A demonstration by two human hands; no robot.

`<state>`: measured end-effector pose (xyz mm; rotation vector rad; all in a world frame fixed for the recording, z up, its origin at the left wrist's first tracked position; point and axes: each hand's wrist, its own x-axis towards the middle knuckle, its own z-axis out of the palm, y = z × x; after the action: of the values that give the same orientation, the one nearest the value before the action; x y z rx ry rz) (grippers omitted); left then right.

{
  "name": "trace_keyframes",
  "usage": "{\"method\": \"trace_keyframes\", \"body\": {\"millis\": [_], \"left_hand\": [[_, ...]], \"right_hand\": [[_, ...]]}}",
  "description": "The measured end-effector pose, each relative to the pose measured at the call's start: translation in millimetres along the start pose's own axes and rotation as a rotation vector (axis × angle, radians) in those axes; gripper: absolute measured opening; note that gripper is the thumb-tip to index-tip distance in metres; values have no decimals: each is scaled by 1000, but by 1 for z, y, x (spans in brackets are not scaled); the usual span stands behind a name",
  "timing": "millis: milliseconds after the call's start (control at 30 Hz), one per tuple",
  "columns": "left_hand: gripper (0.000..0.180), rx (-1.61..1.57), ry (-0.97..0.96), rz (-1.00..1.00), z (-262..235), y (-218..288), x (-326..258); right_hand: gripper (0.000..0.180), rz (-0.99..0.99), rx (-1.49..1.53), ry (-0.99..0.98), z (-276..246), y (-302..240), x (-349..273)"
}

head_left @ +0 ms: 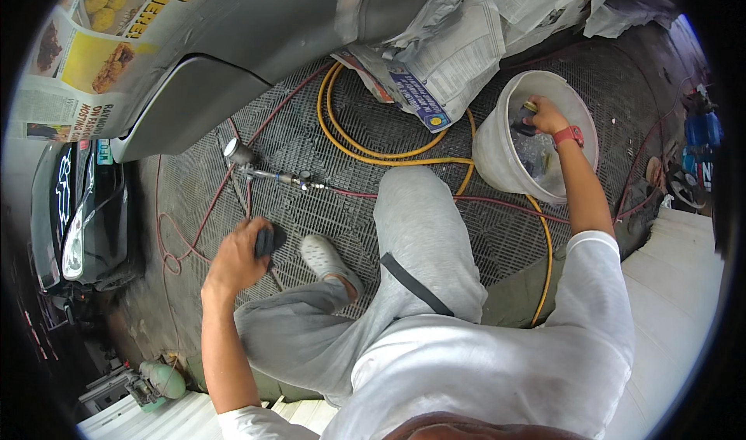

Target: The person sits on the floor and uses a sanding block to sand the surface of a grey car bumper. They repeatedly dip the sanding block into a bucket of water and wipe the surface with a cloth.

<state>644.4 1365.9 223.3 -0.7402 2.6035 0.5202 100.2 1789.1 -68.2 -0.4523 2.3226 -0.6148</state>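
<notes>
My left hand [237,257] is closed around a small dark block-like pad [265,240], held above the mat to the left of my knees. The fingers hide part of the pad. On the right, my right hand [550,117] reaches inside a whitish bucket [494,154], wearing a red wristwatch [569,135]. Its fingers grip a small dark piece with a yellowish edge [530,107]; its exact kind I cannot make out. Some liquid and dark material [534,159] show at the bottom of the bucket.
A grey car panel [287,24] masked with newspaper [458,59] spans the far side. On the ribbed floor mat [295,137] lie a metal air tool [284,178], a yellow hose [381,159] and red hoses [211,216]. A green tank [163,379] stands lower left.
</notes>
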Motion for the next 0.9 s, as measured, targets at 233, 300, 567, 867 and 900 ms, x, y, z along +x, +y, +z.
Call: {"method": "trace_keyframes", "body": {"millis": [233,300,567,867,900], "left_hand": [[55,227,743,658,-84,138,82],[57,301,944,838,-100,174,111],[19,699,1351,1028,-121,251,196],[22,705,1067,811,-60,169,230],[22,730,999,785,-53,158,232]], "right_hand": [[46,69,397,345,-18,-25,-68],[44,130,546,356,-21,-41,-89],[41,-27,965,504,22,-98,-156],[38,-181,1016,795,3,-137,-193],[38,-200,978,825,-8,-147,-199]]}}
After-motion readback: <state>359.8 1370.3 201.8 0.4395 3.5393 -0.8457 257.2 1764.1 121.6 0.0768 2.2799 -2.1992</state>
